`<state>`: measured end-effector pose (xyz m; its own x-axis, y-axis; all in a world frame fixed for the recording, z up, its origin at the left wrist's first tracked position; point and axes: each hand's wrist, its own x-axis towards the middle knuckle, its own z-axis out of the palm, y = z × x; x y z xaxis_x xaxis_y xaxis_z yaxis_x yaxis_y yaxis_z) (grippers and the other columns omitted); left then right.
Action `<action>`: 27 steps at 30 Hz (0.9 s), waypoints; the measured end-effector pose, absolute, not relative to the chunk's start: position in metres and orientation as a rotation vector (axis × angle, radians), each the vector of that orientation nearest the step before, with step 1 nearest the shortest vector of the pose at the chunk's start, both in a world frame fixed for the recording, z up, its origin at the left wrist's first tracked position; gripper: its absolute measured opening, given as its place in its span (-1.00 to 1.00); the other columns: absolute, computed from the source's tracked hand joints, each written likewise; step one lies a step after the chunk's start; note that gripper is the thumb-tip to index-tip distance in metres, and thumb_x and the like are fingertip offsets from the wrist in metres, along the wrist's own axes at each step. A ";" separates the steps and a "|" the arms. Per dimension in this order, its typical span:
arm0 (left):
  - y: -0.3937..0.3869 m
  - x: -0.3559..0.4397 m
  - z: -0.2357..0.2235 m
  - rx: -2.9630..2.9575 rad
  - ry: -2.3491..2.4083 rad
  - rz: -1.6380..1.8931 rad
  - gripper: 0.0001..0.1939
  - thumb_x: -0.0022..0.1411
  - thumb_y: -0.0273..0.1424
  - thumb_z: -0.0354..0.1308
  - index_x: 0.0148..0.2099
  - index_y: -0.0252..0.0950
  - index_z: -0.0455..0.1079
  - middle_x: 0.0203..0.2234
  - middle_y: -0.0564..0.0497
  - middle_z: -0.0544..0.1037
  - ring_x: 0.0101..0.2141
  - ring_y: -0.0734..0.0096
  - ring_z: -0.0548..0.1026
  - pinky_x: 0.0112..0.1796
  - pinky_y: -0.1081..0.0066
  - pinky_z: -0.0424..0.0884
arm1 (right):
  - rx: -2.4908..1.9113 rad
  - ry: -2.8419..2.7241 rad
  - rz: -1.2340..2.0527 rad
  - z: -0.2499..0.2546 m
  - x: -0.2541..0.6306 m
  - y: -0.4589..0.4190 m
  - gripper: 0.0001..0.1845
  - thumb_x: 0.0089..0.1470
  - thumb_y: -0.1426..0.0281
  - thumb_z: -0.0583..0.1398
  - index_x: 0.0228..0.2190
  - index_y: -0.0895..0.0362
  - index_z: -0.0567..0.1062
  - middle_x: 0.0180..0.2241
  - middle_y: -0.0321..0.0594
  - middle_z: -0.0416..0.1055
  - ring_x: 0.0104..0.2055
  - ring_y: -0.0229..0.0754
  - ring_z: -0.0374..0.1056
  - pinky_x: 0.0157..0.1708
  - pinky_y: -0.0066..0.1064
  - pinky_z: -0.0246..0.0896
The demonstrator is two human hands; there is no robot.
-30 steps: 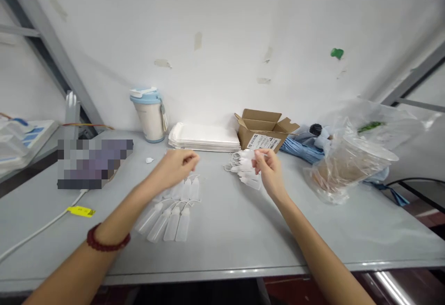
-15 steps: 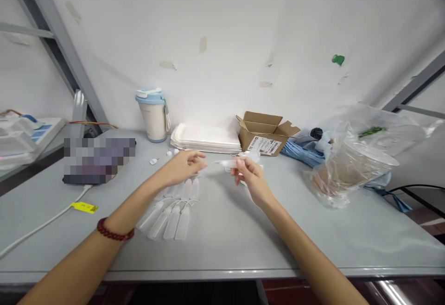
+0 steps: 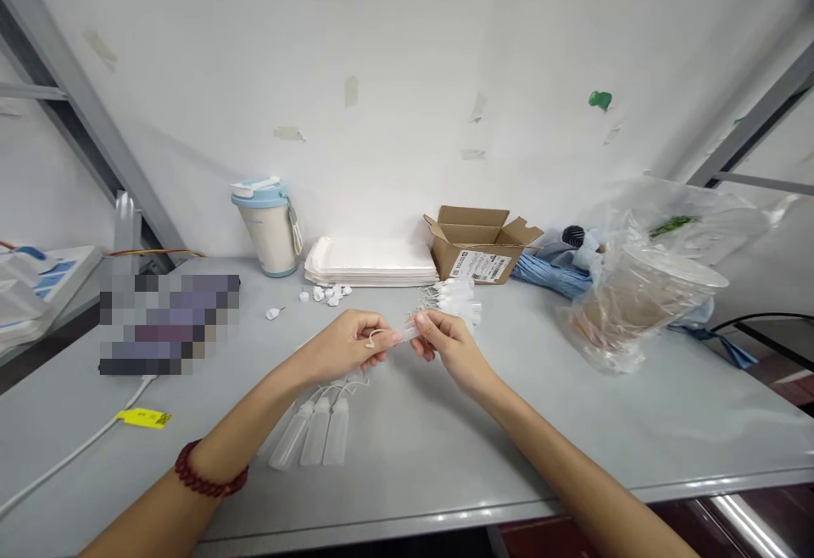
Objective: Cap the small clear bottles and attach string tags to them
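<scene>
Hands have closed in, just below centre.
Left hand (image 3: 347, 346) pinches a curved white tube (image 3: 370, 341), right hand (image 3: 454, 354) a clear bottle (image 3: 409, 331), likely keeping both aligned.

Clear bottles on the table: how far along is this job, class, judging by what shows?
Likely done: the front bottles, which have curved tubes attached. In hand: one bottle between the left hand and right hand, with a curved tube at the left fingers. Probably left: the back bottles, where white tops show but no curved tubes can be made out.
</scene>
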<state>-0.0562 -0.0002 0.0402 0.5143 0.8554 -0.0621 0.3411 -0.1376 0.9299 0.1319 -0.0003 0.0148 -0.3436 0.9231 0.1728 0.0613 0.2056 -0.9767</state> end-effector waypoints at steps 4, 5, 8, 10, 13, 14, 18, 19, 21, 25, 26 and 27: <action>-0.002 -0.055 0.043 1.737 1.023 0.654 -0.67 0.10 -0.13 0.13 -0.48 -0.30 0.30 -0.64 0.14 0.31 -0.58 0.52 0.27 -0.51 0.50 0.22 | -0.943 -1.533 1.318 0.019 0.132 -0.002 -0.54 0.04 0.02 0.12 -0.58 0.15 0.31 -0.67 -0.37 0.19 -0.63 -0.37 0.03 -0.58 -0.44 -0.06; -0.003 -0.055 0.043 1.773 1.036 0.659 -0.66 0.10 -0.13 0.13 -0.49 -0.30 0.29 -0.65 0.14 0.29 -0.58 0.53 0.25 -0.52 0.50 0.19 | -0.943 -1.497 1.351 0.020 0.132 -0.003 -0.55 0.02 0.02 0.14 -0.58 0.15 0.31 -0.69 -0.39 0.17 -0.64 -0.38 0.01 -0.60 -0.45 -0.08; -0.005 -0.054 0.042 1.930 1.088 0.648 -0.67 0.12 -0.14 0.10 -0.49 -0.31 0.28 -0.65 0.14 0.27 -0.58 0.52 0.22 -0.54 0.51 0.15 | -0.943 -1.413 1.457 0.019 0.129 -0.004 -0.56 -0.04 0.03 0.19 -0.60 0.14 0.29 -0.72 -0.44 0.10 -0.68 -0.40 -0.05 -0.65 -0.46 -0.08; -0.007 -0.051 0.040 2.058 1.142 0.644 -0.69 0.12 -0.17 0.09 -0.49 -0.30 0.28 -0.65 0.13 0.28 -0.58 0.51 0.23 -0.53 0.50 0.14 | -0.954 -1.400 1.504 0.018 0.127 -0.003 -0.56 -0.07 0.04 0.20 -0.62 0.13 0.27 -0.73 -0.45 0.07 -0.68 -0.40 -0.07 -0.67 -0.47 -0.07; -0.005 -0.051 0.039 2.234 1.229 0.625 -0.72 0.16 -0.20 0.05 -0.45 -0.29 0.32 -0.61 0.08 0.37 -0.54 0.44 0.30 -0.49 0.47 0.18 | -0.989 -1.415 1.457 0.014 0.128 0.003 -0.57 -0.05 0.05 0.19 -0.62 0.13 0.27 -0.73 -0.45 0.06 -0.69 -0.39 -0.06 -0.69 -0.47 -0.07; -0.004 -0.053 0.039 2.284 1.279 0.613 -0.75 0.18 -0.21 0.03 -0.39 -0.29 0.35 -0.56 0.05 0.43 -0.50 0.40 0.35 -0.45 0.45 0.20 | -1.008 -1.426 1.385 0.013 0.131 0.006 -0.58 -0.03 0.05 0.17 -0.61 0.13 0.27 -0.72 -0.44 0.08 -0.69 -0.39 -0.04 -0.68 -0.46 -0.07; 0.008 -0.085 0.045 2.345 1.791 0.565 -0.74 0.22 -0.38 -0.05 -0.09 -0.31 0.36 -0.29 -0.18 0.51 -0.27 0.06 0.45 -0.28 0.27 0.25 | -1.168 -1.482 0.810 0.007 0.156 0.026 -0.67 0.09 0.12 0.07 -0.47 0.13 0.34 -0.64 -0.37 0.23 -0.63 -0.32 0.11 -0.56 -0.43 0.04; 0.012 -0.098 0.046 2.353 1.919 0.528 -0.72 0.21 -0.41 -0.06 -0.07 -0.33 0.36 -0.24 -0.25 0.48 -0.20 -0.03 0.43 -0.25 0.23 0.25 | -1.209 -1.492 0.657 0.006 0.164 0.032 -0.70 0.11 0.15 0.06 -0.38 0.13 0.37 -0.59 -0.34 0.29 -0.58 -0.29 0.16 -0.51 -0.41 0.08; 0.020 -0.124 0.048 2.314 2.136 0.354 -0.72 0.19 -0.46 -0.09 -0.10 -0.37 0.36 -0.19 -0.35 0.44 -0.12 -0.16 0.38 -0.24 0.15 0.25 | -1.265 -1.520 0.426 0.002 0.180 0.043 -0.70 0.13 0.18 0.04 -0.27 0.13 0.38 -0.49 -0.25 0.39 -0.46 -0.21 0.26 -0.39 -0.36 0.16; 0.032 -0.162 0.044 2.036 2.297 0.055 -0.75 0.15 -0.36 -0.02 -0.18 -0.37 0.37 -0.22 -0.30 0.46 -0.14 -0.09 0.38 -0.24 0.17 0.28 | -1.320 -1.647 0.108 -0.009 0.200 0.062 -0.68 0.09 0.24 0.05 -0.21 0.15 0.44 -0.24 -0.07 0.48 -0.18 -0.04 0.31 -0.14 -0.18 0.17; 0.034 -0.167 0.041 1.989 2.298 0.048 -0.78 0.12 -0.35 0.03 -0.22 -0.36 0.37 -0.26 -0.26 0.47 -0.17 -0.06 0.39 -0.24 0.19 0.28 | -1.333 -1.669 0.074 -0.012 0.202 0.065 -0.68 0.08 0.27 0.05 -0.20 0.15 0.46 -0.20 -0.05 0.48 -0.14 -0.01 0.30 -0.11 -0.14 0.16; 0.036 -0.170 0.039 1.989 2.276 0.076 -0.80 0.09 -0.35 0.06 -0.26 -0.35 0.37 -0.32 -0.21 0.48 -0.20 -0.01 0.39 -0.24 0.22 0.28 | -1.347 -1.688 0.054 -0.015 0.204 0.068 -0.67 0.07 0.31 0.05 -0.18 0.16 0.47 -0.17 -0.04 0.48 -0.12 0.01 0.29 -0.10 -0.12 0.15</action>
